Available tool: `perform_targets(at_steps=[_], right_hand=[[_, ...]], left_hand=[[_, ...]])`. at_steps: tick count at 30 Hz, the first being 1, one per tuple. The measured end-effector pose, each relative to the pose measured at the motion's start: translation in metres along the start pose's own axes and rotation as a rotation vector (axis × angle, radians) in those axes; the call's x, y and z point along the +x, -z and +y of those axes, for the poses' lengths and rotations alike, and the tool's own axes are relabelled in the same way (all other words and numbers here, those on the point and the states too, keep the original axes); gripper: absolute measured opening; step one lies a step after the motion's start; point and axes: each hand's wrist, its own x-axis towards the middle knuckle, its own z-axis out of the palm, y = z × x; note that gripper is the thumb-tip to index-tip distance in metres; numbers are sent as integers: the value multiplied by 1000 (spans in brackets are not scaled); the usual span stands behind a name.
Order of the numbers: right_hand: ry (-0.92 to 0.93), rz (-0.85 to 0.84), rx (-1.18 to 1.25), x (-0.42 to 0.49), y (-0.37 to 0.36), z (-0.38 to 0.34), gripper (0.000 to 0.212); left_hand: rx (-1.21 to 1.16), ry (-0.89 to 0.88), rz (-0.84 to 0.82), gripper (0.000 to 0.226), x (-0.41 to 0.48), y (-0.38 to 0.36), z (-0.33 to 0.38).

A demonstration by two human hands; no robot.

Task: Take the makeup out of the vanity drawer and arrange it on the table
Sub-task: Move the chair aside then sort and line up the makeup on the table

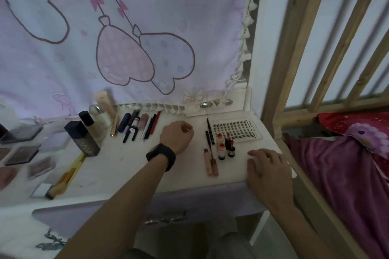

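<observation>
Makeup lies in rows on the white vanity table [126,166]. A row of pencils and liners [139,126] sits at the back, with dark foundation bottles [83,140] to its left. A clear lash tray [237,130], small dropper bottles [225,148] and two lip tubes [211,163] lie on the right. My left hand [176,135], with a black watch on the wrist, hovers curled over the table's middle; nothing plainly shows in it. My right hand [266,166] rests flat on the table's right front corner. The lavender drawer front [200,200] with its metal handle [166,218] is below the tabletop.
Eyeshadow palettes [21,151] and a brush [65,176] lie at the left end. A pink cartoon cloth [126,38] hangs behind the table. A wooden bed frame [299,69] and purple bedding [341,174] stand close on the right.
</observation>
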Motion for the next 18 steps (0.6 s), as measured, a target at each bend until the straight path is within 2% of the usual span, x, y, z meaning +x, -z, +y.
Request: perform_targets(at_steps=[5,9,15,18], right_hand=[[246,42,114,-19,0,-56,30],[458,-61,225,-23,-21,-118,19],[555,-280,198,-18,-63,-156,17],[575,-236,212,-20,-74,-151,19]], left_hand=[[317,-80,66,25,-18,36,-54],[490,-91,106,32,-27,53,-85],[609,-162,27,41,-17,66,-98],[645,-227,14,43,-4,68,-98]])
